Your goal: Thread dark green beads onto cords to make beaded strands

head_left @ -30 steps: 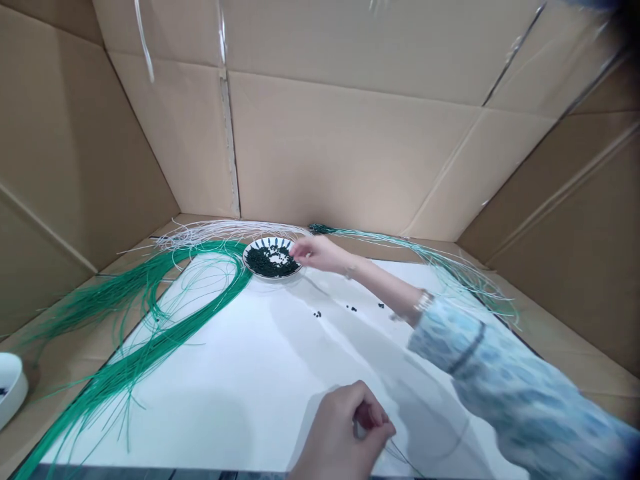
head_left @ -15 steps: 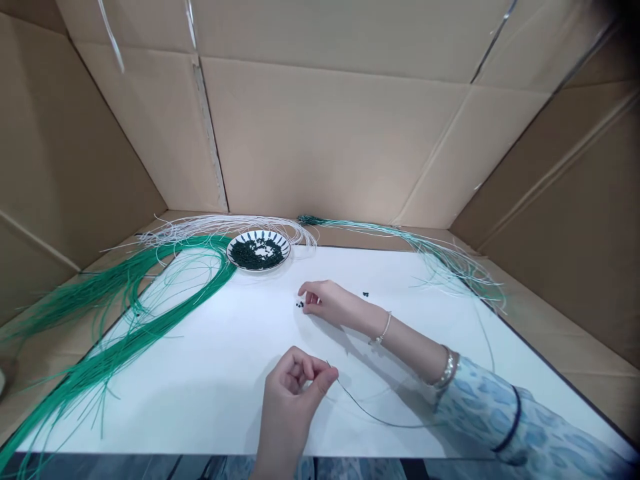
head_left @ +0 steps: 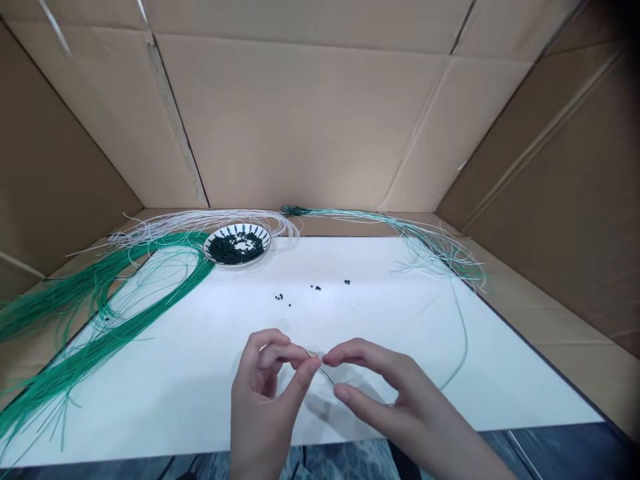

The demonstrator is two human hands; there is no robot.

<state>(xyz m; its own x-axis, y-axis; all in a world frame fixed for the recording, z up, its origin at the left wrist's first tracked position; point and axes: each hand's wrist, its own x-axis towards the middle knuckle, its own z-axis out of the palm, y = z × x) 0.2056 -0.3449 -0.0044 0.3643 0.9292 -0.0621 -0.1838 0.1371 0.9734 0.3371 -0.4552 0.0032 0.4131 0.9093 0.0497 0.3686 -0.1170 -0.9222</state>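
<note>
My left hand [head_left: 275, 380] is closed in a pinch, thumb against forefinger, on a thin cord [head_left: 327, 377] at the front middle of the white board. The cord's short visible stretch runs from these fingertips toward my right thumb. Close by on the right, my right hand [head_left: 385, 383] has its thumb and forefinger apart, with no bead visible between them. Farther back lie small dark beads [head_left: 279, 297] in a loose cluster, plus a few more beads [head_left: 318, 288] and another small group of beads [head_left: 347, 282].
A striped plate [head_left: 266, 235] of dark beads stands at the back left. Green cords [head_left: 150, 313] spread along the left side, white cords [head_left: 200, 217] behind them. A beaded bundle of cords [head_left: 350, 213] stretches to the back right. Cardboard walls [head_left: 300, 120] enclose the white board [head_left: 190, 373].
My right hand has left the beads on the board and come back toward my left hand. The left hand keeps its pinch on the cord. The camera view has shifted.
</note>
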